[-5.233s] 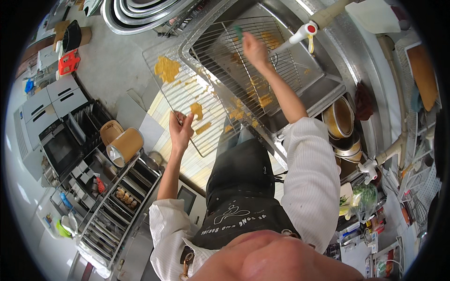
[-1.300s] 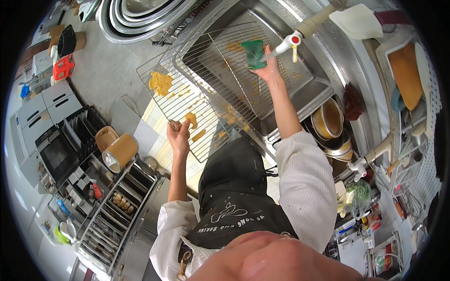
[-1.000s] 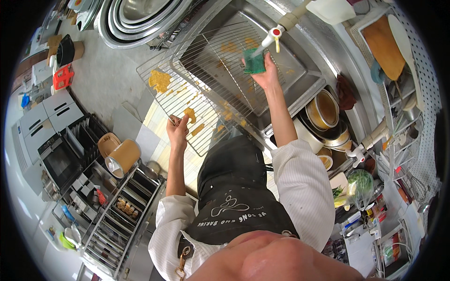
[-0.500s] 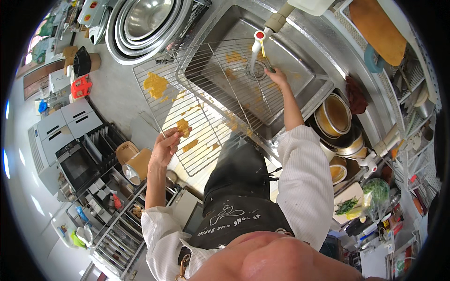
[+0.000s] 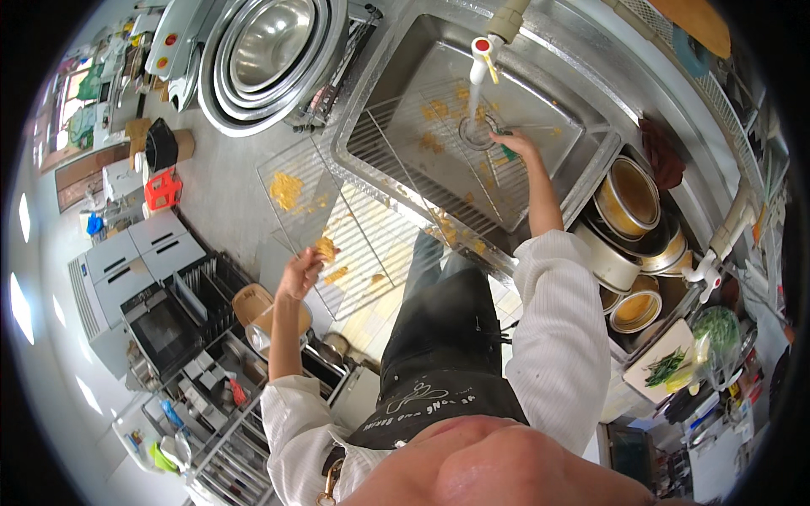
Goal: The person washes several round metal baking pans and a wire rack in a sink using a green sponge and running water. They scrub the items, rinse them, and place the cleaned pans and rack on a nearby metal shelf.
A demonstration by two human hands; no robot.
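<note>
Fingers of the left hand [image 5: 301, 274] are curled shut on the left edge of a wire rack [image 5: 363, 232], which bears yellow crusts [image 5: 287, 191] and reaches over the sink [image 5: 540, 101]. Farther off, the right hand's [image 5: 521, 148] fingers bend around a partly hidden green pad [image 5: 508, 152], near water [image 5: 473, 97] running from a white tap [image 5: 481, 52].

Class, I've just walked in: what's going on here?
A person's left hand holds a wire rack by its edge; the rack reaches out over a metal sink. The right hand, with a green pad, is over the sink beside running water from a tap. Yellow patches cling to the rack.
</note>
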